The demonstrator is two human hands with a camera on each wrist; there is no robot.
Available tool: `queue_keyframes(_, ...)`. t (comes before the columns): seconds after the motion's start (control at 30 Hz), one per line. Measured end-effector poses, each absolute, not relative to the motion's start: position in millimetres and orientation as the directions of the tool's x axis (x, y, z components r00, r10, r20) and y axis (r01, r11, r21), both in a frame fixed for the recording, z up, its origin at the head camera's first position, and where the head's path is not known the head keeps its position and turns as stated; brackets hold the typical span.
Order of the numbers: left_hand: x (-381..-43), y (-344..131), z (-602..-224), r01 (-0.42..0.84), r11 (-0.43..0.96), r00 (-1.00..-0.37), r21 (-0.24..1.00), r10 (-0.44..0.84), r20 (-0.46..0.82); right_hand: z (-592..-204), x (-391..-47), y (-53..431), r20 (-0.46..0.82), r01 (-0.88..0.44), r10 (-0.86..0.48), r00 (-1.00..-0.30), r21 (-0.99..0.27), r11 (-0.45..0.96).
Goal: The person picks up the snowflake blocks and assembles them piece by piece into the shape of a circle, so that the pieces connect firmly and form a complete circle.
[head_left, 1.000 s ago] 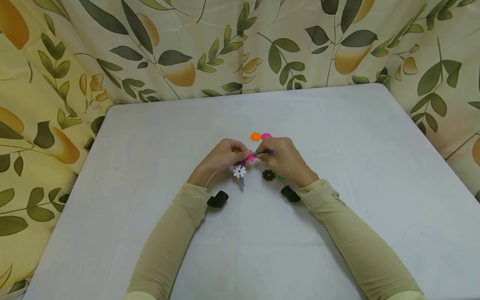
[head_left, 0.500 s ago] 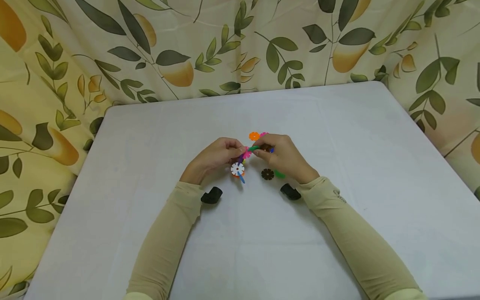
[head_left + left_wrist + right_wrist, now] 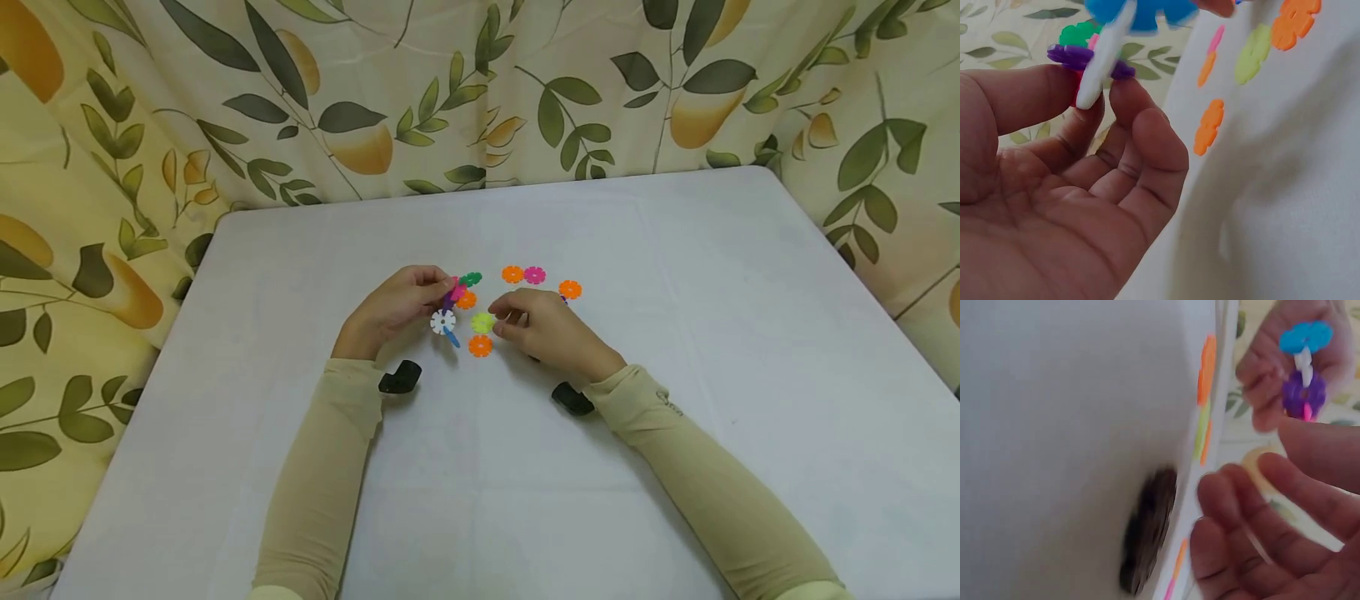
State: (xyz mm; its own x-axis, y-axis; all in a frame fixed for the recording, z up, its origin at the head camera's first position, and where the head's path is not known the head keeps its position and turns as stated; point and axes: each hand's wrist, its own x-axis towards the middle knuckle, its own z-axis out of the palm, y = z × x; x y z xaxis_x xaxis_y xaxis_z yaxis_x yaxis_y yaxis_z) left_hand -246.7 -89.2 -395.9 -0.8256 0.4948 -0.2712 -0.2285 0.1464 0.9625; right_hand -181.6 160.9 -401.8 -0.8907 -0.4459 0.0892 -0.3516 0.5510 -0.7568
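Note:
My left hand point(image 3: 397, 302) pinches a small chain of notched plastic discs between thumb and fingers, raised over the table. In it a blue disc point(image 3: 1141, 14), a white disc point(image 3: 442, 322), a purple disc point(image 3: 1069, 56), a pink disc point(image 3: 458, 291) and a green disc point(image 3: 470, 279) are slotted together at angles. The right hand point(image 3: 555, 329), fingers loosely bent and holding nothing, hovers to the right of the chain. Its fingertips are close to a lime disc point(image 3: 482, 323) on the table. A brown disc point(image 3: 1150, 531) lies beneath this hand in the right wrist view.
Loose orange discs lie around the hands, one nearer point(image 3: 481, 346) and one farther right point(image 3: 570, 289). Another orange disc point(image 3: 512, 274) sits beside a magenta disc point(image 3: 535, 275) at the back. A black wrist mount point(image 3: 401, 377) hangs under each forearm. A patterned curtain point(image 3: 480, 92) borders the white table point(image 3: 480, 500).
The right hand has let go of the green disc, which now stays on the chain, and has come down toward the table. My left hand has carried the chain leftward, uncovering discs.

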Motion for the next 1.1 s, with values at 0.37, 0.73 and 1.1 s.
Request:
queue_keyframes(0.37, -248, -93, -397, -0.245, 0.122, -0.823, 0.962, 0.499, -0.273, -409, -176, 154, 0.042, -0.475, -0.584, -0.811, -0.631, 0.613)
queue_keyframes(0.73, -249, -98, -401, -0.249, 0.111, -0.826, 0.962, 0.495, -0.271, -413, -175, 154, 0.106, -0.561, -0.631, -0.768, -0.587, 0.584)
queue_keyframes(1.1, -248, -96, -407, -0.197, 0.168, -0.783, 0.966, 0.566, -0.258, -410, -177, 153, -0.020, -0.378, -0.514, -0.857, -0.655, 0.655)
